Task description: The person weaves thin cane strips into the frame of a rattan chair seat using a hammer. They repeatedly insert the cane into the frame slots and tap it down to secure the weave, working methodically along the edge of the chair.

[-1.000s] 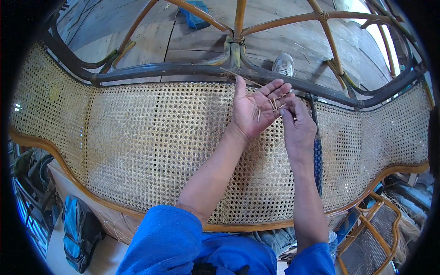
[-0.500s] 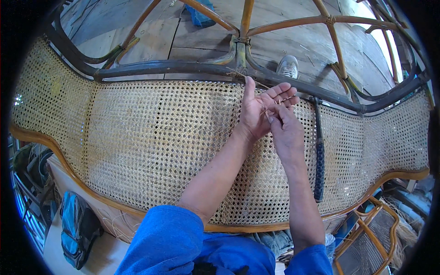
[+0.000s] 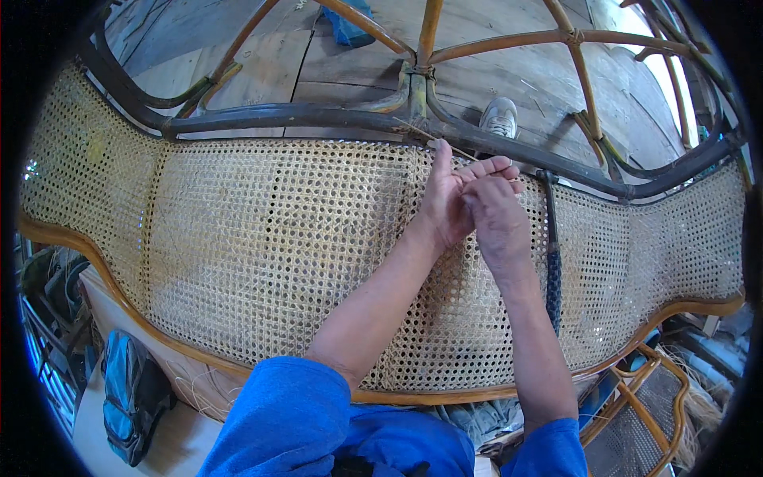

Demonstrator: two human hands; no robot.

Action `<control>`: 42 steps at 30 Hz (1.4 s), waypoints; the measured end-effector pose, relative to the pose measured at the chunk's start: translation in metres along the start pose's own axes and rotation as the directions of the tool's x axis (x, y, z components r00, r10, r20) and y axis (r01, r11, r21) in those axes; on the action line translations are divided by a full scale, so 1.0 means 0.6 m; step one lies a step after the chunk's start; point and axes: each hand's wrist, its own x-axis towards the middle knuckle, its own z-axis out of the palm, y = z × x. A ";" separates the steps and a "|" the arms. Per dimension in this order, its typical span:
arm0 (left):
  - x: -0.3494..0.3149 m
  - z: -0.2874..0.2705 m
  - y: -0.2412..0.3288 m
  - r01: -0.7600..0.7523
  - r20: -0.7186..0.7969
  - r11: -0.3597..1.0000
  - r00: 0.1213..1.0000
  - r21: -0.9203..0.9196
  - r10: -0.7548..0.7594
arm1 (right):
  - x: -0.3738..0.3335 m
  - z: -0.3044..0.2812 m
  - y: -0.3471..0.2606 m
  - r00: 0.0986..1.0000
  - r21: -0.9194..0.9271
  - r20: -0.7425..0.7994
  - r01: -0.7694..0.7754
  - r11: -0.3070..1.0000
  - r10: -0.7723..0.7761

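Note:
My left hand (image 3: pixel 451 199) is palm up with its thumb stretched out and its fingers loosely extended. Into that palm reaches my right hand (image 3: pixel 501 221), its thumb and fingertips pinched together; whatever sits between them is hidden. Both hands hover over the woven cane panel (image 3: pixel 318 215), close to its far dark rail (image 3: pixel 302 117). A thin cane strip (image 3: pixel 415 128) slants across that rail and runs behind my left fingers. Just right of my right hand, a hammer (image 3: pixel 554 270) with a black textured grip lies on the panel.
Curved rattan poles (image 3: pixel 497 44) rise beyond the rail. A shoe (image 3: pixel 499 117) and a blue bag (image 3: pixel 347 22) are on the board floor. At lower left lies a blue-and-black backpack (image 3: pixel 127 397); at lower right stands another rattan frame (image 3: pixel 636 397).
My right fingers have moved slightly upward and closed over my left palm, covering the thin bits seen there before. My left fingers have drawn in a little.

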 end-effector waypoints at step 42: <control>-0.020 0.013 0.058 0.293 -0.231 -0.012 0.780 0.956 0.582 | 0.047 0.008 0.138 0.849 0.664 -0.025 -0.381 0.644 0.528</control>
